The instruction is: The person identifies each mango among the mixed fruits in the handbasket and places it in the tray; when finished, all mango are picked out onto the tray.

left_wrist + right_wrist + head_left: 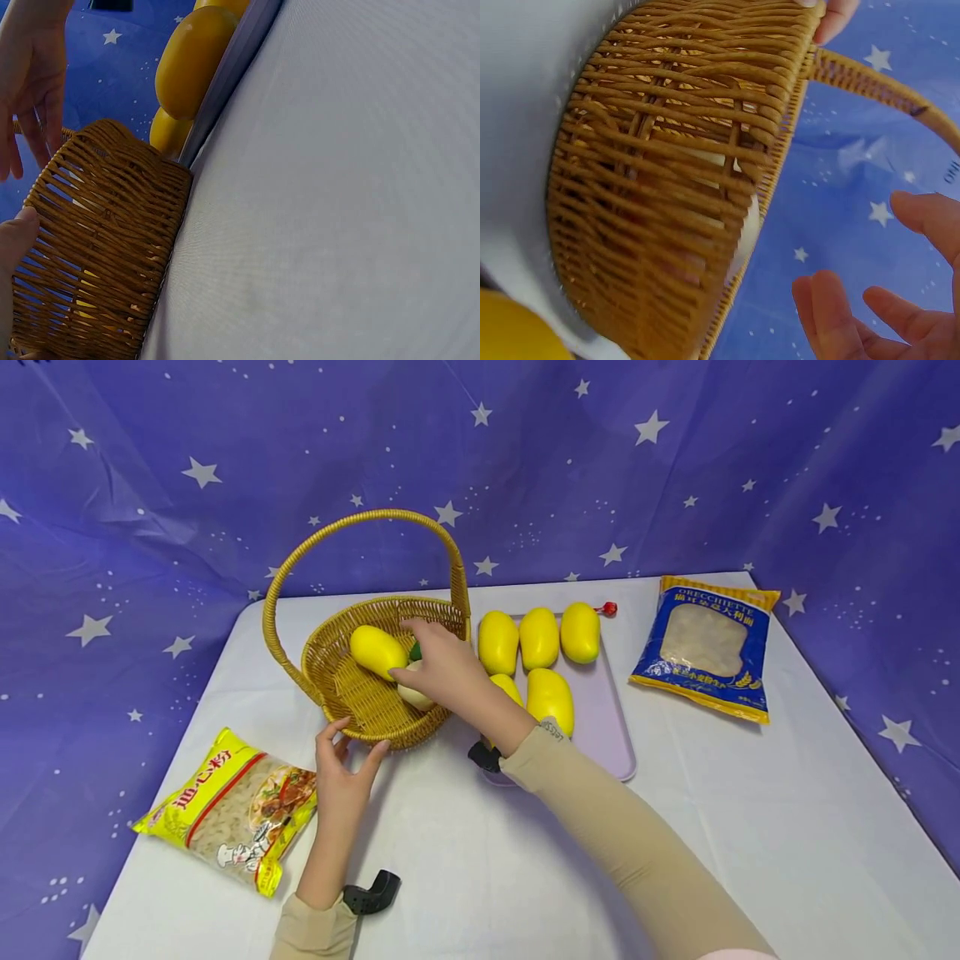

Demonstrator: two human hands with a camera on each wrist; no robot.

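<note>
A wicker basket (352, 689) with a tall arched handle stands on the table. My left hand (347, 768) grips its near rim; in the left wrist view, the thumb (16, 238) lies against the basket's rim. Inside are a yellow mango (377, 652) and a pale, rounded thing (415, 687) with something green behind it, partly hidden by my right hand (448, 664). That hand is over the basket's right side. In the right wrist view its fingers (832, 307) are spread, with nothing between them.
Right of the basket, a lilac tray (600, 727) carries several mangoes (550, 700); my right forearm crosses above its near part. A small red thing (610, 609) is by its far corner. A yellow food bag (240, 810) lies at left, a blue orecchiette bag (705, 647) at right.
</note>
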